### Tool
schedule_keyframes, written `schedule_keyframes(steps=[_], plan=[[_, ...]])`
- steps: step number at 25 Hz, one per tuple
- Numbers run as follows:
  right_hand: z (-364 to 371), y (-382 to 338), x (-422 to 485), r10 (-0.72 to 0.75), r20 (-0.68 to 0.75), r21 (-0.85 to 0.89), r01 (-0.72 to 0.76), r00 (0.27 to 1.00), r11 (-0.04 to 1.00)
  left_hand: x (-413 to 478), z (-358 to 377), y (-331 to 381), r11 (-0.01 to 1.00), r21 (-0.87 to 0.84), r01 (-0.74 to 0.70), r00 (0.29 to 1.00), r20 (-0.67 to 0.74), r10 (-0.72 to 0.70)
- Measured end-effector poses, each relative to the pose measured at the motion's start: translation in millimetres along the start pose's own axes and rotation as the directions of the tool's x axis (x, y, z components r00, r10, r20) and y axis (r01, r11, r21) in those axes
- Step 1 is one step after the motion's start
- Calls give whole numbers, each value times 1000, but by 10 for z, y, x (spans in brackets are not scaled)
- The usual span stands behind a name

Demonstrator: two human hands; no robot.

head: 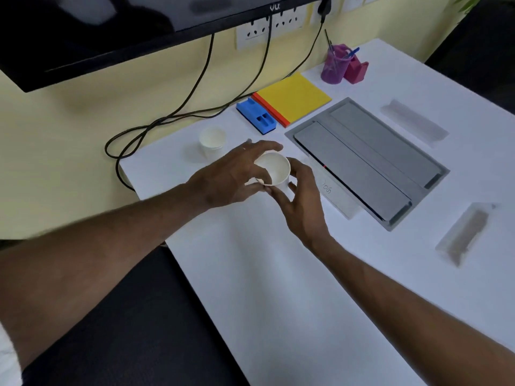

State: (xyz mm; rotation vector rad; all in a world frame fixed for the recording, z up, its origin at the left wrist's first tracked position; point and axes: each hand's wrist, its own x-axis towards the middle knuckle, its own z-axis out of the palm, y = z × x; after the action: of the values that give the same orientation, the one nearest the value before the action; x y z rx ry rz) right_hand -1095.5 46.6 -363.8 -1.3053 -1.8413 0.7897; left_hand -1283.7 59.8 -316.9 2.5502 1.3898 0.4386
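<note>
paper cup (276, 169) between both hands (231, 176)

A white table (278, 274) meets a pale yellow wall (97, 107) under a black monitor (83, 32).

A white worktop (278, 288) is seen across the middle and right of the frame. At upper left a black monitor (111, 29) is mounted, with black cables (167, 117) hung below it. At top centre a blue holder (255, 114) is laid beside a yellow pad (295, 97). A purple pen cup (334, 66) is placed beside a pink block (356, 71). A grey tray (309, 122) is set centre right, between an upper clear packet (415, 122) and a lower clear packet (465, 232).
</note>
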Motion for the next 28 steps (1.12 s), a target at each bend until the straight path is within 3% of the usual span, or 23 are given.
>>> schedule_keyframes(steps=[4,7,13,28], plan=[[-19,140,-422,22,26,77,-24,999,997,-154,208,186,974,-219,61,997,54,-50],[40,228,-709,61,47,124,-66,997,990,-234,330,210,933,-293,210,961,235,-142],[200,357,-1064,137,77,173,-149,988,974,-416,548,222,969,-213,126,936,349,-45],[431,233,-883,195,79,186,-207,978,961,-467,454,92,989,-110,97,945,324,-57]])
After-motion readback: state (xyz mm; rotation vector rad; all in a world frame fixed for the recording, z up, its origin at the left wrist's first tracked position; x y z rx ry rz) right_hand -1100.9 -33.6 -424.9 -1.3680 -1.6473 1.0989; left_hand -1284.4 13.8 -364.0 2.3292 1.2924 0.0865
